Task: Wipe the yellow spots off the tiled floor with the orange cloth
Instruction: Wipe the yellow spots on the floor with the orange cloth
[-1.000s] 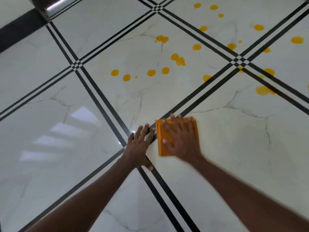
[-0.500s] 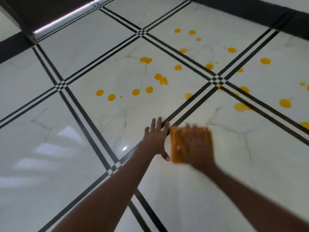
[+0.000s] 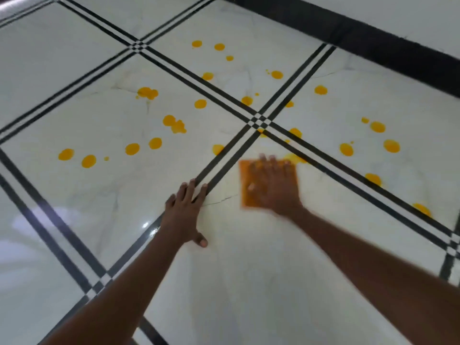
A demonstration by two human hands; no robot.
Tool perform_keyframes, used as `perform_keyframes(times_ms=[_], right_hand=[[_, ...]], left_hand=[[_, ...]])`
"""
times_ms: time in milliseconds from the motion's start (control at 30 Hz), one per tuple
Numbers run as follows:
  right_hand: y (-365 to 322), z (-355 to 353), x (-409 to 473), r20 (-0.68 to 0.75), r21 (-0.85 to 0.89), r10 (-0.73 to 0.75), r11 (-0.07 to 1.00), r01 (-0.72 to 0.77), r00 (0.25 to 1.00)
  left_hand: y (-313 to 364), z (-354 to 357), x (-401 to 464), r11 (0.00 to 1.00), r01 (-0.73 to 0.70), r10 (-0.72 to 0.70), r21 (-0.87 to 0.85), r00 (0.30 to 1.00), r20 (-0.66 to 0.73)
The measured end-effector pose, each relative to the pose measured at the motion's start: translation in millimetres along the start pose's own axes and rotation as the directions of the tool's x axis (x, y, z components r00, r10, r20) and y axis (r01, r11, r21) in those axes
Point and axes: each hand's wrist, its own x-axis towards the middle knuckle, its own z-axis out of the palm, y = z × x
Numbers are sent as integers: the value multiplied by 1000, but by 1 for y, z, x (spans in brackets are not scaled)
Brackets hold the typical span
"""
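Note:
The orange cloth (image 3: 246, 195) lies flat on the white tiled floor (image 3: 261, 282), near where two black double lines cross. My right hand (image 3: 273, 188) presses it down with straight, spread fingers; the hand is blurred. The cloth's far edge touches a smeared yellow spot (image 3: 297, 159). My left hand (image 3: 185, 212) rests flat on the floor just left of the cloth, fingers straight on a black line. Several yellow spots (image 3: 155, 143) dot the tiles beyond and to the right, among them one (image 3: 373, 179) close to the cloth.
A black skirting band (image 3: 373, 43) runs along a white wall at the far right. Black double lines (image 3: 224, 168) divide the glossy tiles. Light glare (image 3: 145, 224) reflects on the near-left tile.
My right hand has pushed the cloth forward and to the right, up to a yellow spot by the line crossing. My left hand has slid forward along the floor. The view has shifted forward.

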Motion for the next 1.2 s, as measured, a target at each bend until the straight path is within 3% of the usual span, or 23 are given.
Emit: perform_keyframes(times_ms=[100, 167, 200, 267, 333, 400, 433, 500, 567, 633, 667, 700, 767, 833, 867, 900, 967, 1000, 1067, 1133, 1167, 1200], right_hand=[[62, 0, 14, -112, 22, 412, 911, -412, 904], [27, -5, -27, -124, 72, 626, 779, -622, 770], [-9, -10, -52, -93, 70, 650, 760, -646, 754], [-78, -20, -81, 5, 106, 482, 871, -480, 876], [-101, -17, -69, 89, 141, 136, 979, -148, 987], [-64, -6, -17, 72, 113, -73, 991, 65, 995], [-38, -1, 8, 46, 85, -43, 996, 39, 998], [14, 4, 26, -28, 46, 241, 970, -240, 970], [36, 0, -1, -63, 115, 534, 843, -525, 843], [3, -9, -53, -65, 151, 735, 675, -722, 675], [-28, -15, -81, -46, 119, 758, 651, -750, 651], [-60, -20, -105, -20, 95, 716, 696, -712, 698], [-101, -23, -126, 54, 127, 477, 868, -479, 877], [-80, -18, -96, 92, 111, 113, 986, -123, 989], [-55, -14, -72, 91, 105, -12, 994, 2, 996], [-27, -8, -50, 68, 87, -31, 996, 25, 997], [30, 0, -32, -15, 33, 210, 977, -210, 978], [51, -1, -38, -38, 21, 362, 932, -361, 931], [60, -6, -78, -88, 82, 590, 807, -584, 803], [13, -20, -130, -94, 87, 735, 677, -730, 671], [-21, -21, -153, -71, 78, 731, 682, -727, 678], [-54, -21, -169, -36, 84, 667, 744, -663, 744]], left_hand=[[0, 2, 2, 1000, 4, -4, -10, 1000, 3], [3, 0, 3, 1000, 7, -7, 1, 1000, 11], [6, -2, 2, 1000, 9, -9, 14, 1000, 21], [9, -8, -1, 1000, 13, -14, 23, 999, 29], [10, -12, -3, 1000, 15, -15, 14, 1000, 25], [10, -12, -3, 1000, 9, -9, 17, 999, 42], [10, -12, -3, 1000, 6, -7, 17, 999, 45], [8, -11, -3, 1000, 7, -7, 10, 999, 45], [7, -12, -1, 1000, -2, 2, 0, 999, 48], [9, -14, -2, 1000, 8, -9, 21, 999, 47], [11, -16, -3, 999, 13, -15, 38, 998, 54], [12, -19, -4, 999, 12, -15, 46, 998, 67], [12, -19, -5, 999, 15, -17, 34, 997, 72], [9, -16, -3, 1000, 5, -6, 12, 997, 73], [8, -14, -2, 1000, -3, 2, 10, 997, 74], [6, -13, -1, 1000, -6, 6, 12, 998, 64], [5, -10, -2, 1000, -9, 8, 9, 998, 62], [4, -9, -1, 1000, -10, 10, 5, 998, 66], [2, -13, -3, 1000, -15, 15, 7, 997, 70], [13, -21, -5, 1000, -20, 20, 7, 997, 77], [24, -25, -4, 999, -38, 38, 0, 998, 57], [37, -26, -2, 998, -65, 66, -11, 997, 28]])
